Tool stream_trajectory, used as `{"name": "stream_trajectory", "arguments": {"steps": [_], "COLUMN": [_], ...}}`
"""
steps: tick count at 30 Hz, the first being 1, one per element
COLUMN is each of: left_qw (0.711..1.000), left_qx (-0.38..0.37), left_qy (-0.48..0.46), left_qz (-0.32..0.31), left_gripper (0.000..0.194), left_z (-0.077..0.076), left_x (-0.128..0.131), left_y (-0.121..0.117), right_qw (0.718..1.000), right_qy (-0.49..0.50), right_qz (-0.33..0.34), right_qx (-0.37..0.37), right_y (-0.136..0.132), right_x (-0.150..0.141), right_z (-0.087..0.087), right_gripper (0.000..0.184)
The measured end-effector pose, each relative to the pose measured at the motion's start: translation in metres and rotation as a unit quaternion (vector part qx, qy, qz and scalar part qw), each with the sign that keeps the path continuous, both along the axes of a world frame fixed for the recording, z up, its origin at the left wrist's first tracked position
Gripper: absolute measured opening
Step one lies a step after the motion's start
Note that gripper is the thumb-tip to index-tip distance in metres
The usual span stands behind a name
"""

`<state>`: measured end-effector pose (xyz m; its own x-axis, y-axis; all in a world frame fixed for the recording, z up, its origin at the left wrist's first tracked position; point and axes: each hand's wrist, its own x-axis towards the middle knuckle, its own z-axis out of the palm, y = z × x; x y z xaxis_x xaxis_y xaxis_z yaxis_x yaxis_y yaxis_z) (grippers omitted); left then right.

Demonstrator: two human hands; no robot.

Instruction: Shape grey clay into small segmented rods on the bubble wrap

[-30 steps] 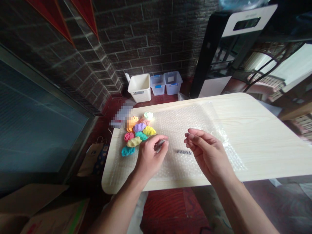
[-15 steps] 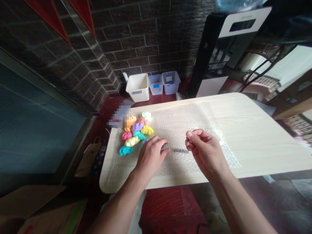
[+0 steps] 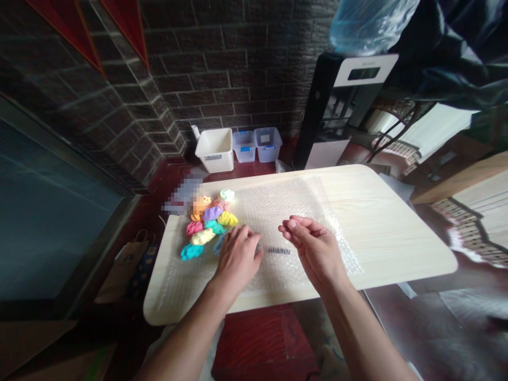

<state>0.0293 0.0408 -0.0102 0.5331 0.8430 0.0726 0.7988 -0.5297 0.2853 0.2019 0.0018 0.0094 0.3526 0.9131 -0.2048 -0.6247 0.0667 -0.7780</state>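
Observation:
My left hand [image 3: 238, 253] is closed around a small grey lump [image 3: 257, 247], which shows only in part beside the thumb. Under and beside that hand lies a blue lump [image 3: 218, 245], partly covered. My right hand [image 3: 315, 244] is raised over the bubble wrap [image 3: 278, 203] with its thumb and fingertips pinched together; what they hold, if anything, is too small to make out. Between the hands rests a short dark-and-light striped strip [image 3: 280, 251]. To the left sit several colourful clay-like lumps, among them a purple one [image 3: 212, 212] and a pale yellow one [image 3: 202, 236].
The bubble wrap covers the left and middle of a pale wooden table [image 3: 381, 222]. Behind it on the floor stand a white bin [image 3: 216, 151], two clear boxes [image 3: 268, 145] and a water dispenser [image 3: 329, 106]. A red wooden stool [image 3: 262, 344] is at the near edge.
My view has turned a little to the right and up, so the table appears further left. The left hand has rolled over, hiding more of the grey lump. My right hand stays pinched.

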Motion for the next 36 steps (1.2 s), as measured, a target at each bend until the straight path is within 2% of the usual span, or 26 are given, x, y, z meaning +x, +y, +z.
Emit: {"name": "stream_trajectory", "arguments": {"steps": [4, 11, 16, 23, 27, 31, 36], "left_qw": [0.999, 0.996, 0.993, 0.983, 0.966, 0.939, 0.907], "left_qx": [-0.005, 0.001, -0.004, -0.039, -0.077, -0.113, -0.175], "left_qy": [-0.034, -0.062, -0.067, -0.163, -0.239, -0.321, -0.381], "left_qz": [-0.017, -0.067, -0.095, -0.081, -0.059, -0.054, -0.029], "left_gripper": [0.049, 0.028, 0.013, 0.01, 0.015, 0.011, 0.005], "left_z": [-0.001, -0.009, -0.014, -0.013, -0.008, -0.003, 0.005], "left_x": [0.003, 0.015, 0.021, 0.02, 0.017, 0.012, 0.006], "left_y": [-0.004, -0.002, 0.001, 0.001, -0.001, 0.001, 0.003], "right_qw": [1.0, 0.999, 0.999, 1.0, 1.0, 0.999, 0.995], "right_qy": [-0.008, 0.05, 0.052, 0.02, -0.008, -0.03, -0.093], "right_qz": [-0.004, -0.009, -0.004, -0.016, -0.025, -0.027, 0.004], "right_qx": [0.017, -0.012, -0.007, -0.01, -0.014, -0.014, 0.026], "right_y": [0.0, 0.001, 0.001, -0.001, 0.0, 0.001, -0.001], "right_x": [0.001, 0.003, 0.004, 0.005, 0.006, 0.003, -0.002], "right_z": [0.001, 0.002, 0.001, 0.004, 0.001, -0.003, -0.002], "right_gripper": [0.028, 0.03, 0.035, 0.03, 0.028, 0.031, 0.018]}}
